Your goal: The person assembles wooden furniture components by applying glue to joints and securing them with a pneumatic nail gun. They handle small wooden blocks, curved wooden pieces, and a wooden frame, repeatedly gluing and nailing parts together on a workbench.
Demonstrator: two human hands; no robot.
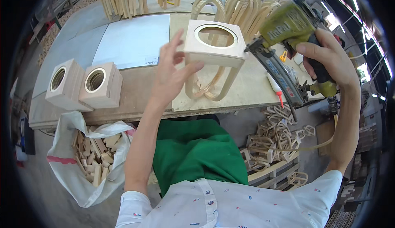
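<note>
A pale wooden piece with a square top [214, 51] and a large round hole stands on bent wooden legs at the bench's near side. Fingers spread, my left hand [170, 69] is at the left of this piece, its thumb crossing in front of a leg below the top; whether it touches is unclear. My right hand [329, 59] is wrapped round the grip of a green pneumatic nail gun [284, 24]. The gun's nose is at the right corner of the square top, with its long magazine slanting down toward me. An air hose [317, 145] trails below the gun.
Two wooden boxes with round holes [101, 84] sit on the workbench [144, 84] at left. Bundles of bent wooden frames [242, 11] stand at the back. A red-tipped glue bottle [276, 88] lies right. Below are a white sack [66, 145] of offcuts and piled wooden frames [273, 135].
</note>
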